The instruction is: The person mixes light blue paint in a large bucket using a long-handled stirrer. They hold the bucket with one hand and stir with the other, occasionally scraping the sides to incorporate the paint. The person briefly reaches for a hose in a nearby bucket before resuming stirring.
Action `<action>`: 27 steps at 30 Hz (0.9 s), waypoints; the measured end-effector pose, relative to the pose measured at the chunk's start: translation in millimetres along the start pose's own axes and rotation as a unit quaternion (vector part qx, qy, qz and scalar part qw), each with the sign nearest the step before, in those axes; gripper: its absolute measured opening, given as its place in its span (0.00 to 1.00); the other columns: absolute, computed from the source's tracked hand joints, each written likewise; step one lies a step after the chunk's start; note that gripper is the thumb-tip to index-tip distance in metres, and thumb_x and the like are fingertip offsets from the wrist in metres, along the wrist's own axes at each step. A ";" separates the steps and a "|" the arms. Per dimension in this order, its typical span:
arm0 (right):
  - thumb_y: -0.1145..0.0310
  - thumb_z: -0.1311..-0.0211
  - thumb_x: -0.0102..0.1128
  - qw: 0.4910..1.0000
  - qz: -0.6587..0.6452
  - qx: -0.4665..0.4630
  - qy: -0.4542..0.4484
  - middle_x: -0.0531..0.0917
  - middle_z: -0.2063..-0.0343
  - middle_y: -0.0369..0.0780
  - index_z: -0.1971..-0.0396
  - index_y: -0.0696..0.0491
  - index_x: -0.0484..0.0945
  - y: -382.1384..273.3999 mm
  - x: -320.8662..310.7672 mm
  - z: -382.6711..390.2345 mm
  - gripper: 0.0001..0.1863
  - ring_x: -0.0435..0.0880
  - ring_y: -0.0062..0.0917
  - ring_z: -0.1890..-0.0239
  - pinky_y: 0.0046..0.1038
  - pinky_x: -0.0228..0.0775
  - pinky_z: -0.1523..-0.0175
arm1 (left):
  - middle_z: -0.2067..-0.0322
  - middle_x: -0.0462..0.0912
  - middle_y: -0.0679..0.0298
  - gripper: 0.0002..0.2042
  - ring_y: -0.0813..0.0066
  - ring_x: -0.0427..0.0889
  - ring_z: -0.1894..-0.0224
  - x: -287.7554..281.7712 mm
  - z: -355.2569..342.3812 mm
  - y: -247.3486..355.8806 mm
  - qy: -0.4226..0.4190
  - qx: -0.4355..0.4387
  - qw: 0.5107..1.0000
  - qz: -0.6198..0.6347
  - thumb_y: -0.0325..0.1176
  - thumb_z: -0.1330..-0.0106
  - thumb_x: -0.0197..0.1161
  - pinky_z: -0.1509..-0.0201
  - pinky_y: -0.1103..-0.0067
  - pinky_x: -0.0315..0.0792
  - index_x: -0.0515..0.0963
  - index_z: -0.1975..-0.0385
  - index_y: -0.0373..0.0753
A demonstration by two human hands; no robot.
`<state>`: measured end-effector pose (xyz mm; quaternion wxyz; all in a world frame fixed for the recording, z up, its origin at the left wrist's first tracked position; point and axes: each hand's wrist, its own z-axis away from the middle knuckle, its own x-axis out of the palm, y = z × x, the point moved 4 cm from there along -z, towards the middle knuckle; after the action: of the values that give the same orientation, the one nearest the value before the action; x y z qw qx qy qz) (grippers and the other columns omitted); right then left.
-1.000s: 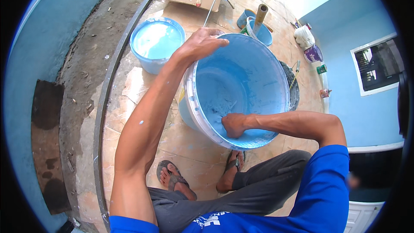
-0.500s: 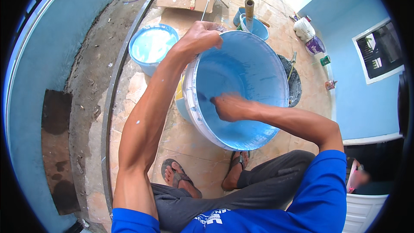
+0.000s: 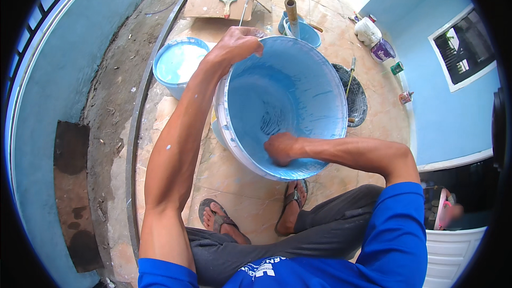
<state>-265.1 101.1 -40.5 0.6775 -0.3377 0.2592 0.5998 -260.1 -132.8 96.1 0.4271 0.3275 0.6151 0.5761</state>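
Observation:
A large white bucket (image 3: 314, 82), its inside coated with light blue paint, is tilted with its mouth toward me. My left hand (image 3: 241, 45) is closed over its rim at the upper left. Down inside, my right hand (image 3: 281, 148) is a closed fist near the lower wall; whatever it holds is hidden behind the fingers. Streaks of paint mark the bucket's bottom just beyond the fist. Left of my left forearm stands a smaller bucket (image 3: 173, 82) of light blue and white paint.
Ahead is an open cardboard box (image 3: 205, 8) with a wide paintbrush (image 3: 228, 1) on it. Blue pails (image 3: 309, 34) hold a cardboard tube (image 3: 291, 9). A black tub (image 3: 356, 104) stands right of the big bucket. Paint containers (image 3: 382, 50) line the right wall.
My right fist has moved down and nearer to me inside the bucket. A dark thing beside it earlier is now out of sight. My left hand keeps its hold on the rim.

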 end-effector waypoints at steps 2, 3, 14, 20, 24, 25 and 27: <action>0.72 0.46 0.56 0.999 -0.040 -0.019 -0.017 0.87 0.70 0.55 0.72 0.59 0.87 -9.0 -12.8 -14.8 0.10 0.90 0.47 0.64 0.44 0.82 0.60 | 0.63 0.85 0.55 0.20 0.64 0.80 0.57 -2.1 -3.4 -4.3 0.011 0.007 1.000 -0.003 0.31 0.50 0.63 0.51 0.68 0.73 0.86 0.56 0.32; 0.72 0.46 0.56 0.997 -0.060 -0.032 -0.026 0.87 0.70 0.56 0.72 0.58 0.87 -13.0 -21.3 -24.3 0.11 0.89 0.48 0.64 0.44 0.81 0.58 | 0.62 0.85 0.55 0.19 0.64 0.80 0.57 -5.6 -3.7 -7.8 0.018 0.008 1.000 -0.006 0.31 0.49 0.63 0.51 0.68 0.73 0.86 0.56 0.32; 0.69 0.44 0.62 0.943 0.276 0.016 0.187 0.90 0.63 0.43 0.67 0.49 0.90 65.5 -51.6 -81.2 0.09 0.91 0.35 0.58 0.39 0.83 0.57 | 0.55 0.87 0.55 0.24 0.66 0.85 0.54 -32.0 4.3 -31.5 0.021 -0.020 0.999 0.043 0.41 0.41 0.71 0.49 0.72 0.80 0.84 0.48 0.33; 0.72 0.46 0.62 0.987 0.156 0.017 -0.032 0.90 0.65 0.45 0.68 0.52 0.90 22.9 -1.2 -53.5 0.09 0.91 0.39 0.59 0.41 0.83 0.56 | 0.52 0.87 0.53 0.25 0.65 0.86 0.52 -30.9 2.1 -29.9 -0.010 -0.029 0.999 0.031 0.43 0.38 0.70 0.49 0.73 0.82 0.83 0.46 0.31; 0.73 0.48 0.61 0.993 0.044 0.024 -0.104 0.90 0.64 0.47 0.64 0.54 0.89 -15.4 -22.5 -54.5 0.12 0.90 0.43 0.57 0.42 0.81 0.55 | 0.52 0.87 0.52 0.26 0.66 0.86 0.51 -37.1 -4.8 -50.4 0.003 -0.041 0.999 0.009 0.45 0.37 0.71 0.47 0.74 0.80 0.83 0.46 0.31; 0.73 0.48 0.61 0.994 0.009 0.037 -0.105 0.89 0.64 0.48 0.63 0.55 0.89 -13.0 -29.7 -51.0 0.13 0.89 0.44 0.57 0.43 0.81 0.55 | 0.52 0.87 0.52 0.26 0.66 0.86 0.51 -34.3 -8.4 -51.1 0.001 -0.037 0.999 0.012 0.45 0.37 0.71 0.46 0.74 0.80 0.83 0.46 0.31; 0.73 0.49 0.59 0.996 -0.023 0.016 -0.081 0.88 0.62 0.53 0.63 0.59 0.88 -1.0 -51.7 -54.0 0.14 0.88 0.47 0.55 0.44 0.80 0.53 | 0.52 0.87 0.53 0.26 0.67 0.85 0.50 -33.5 -11.0 -56.0 0.002 -0.037 0.999 0.011 0.45 0.36 0.71 0.45 0.74 0.79 0.83 0.46 0.31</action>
<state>-268.8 26.6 -35.7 0.7151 -0.2833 0.2054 0.6051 -251.0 -174.4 45.4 0.4308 0.3170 0.5909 0.6039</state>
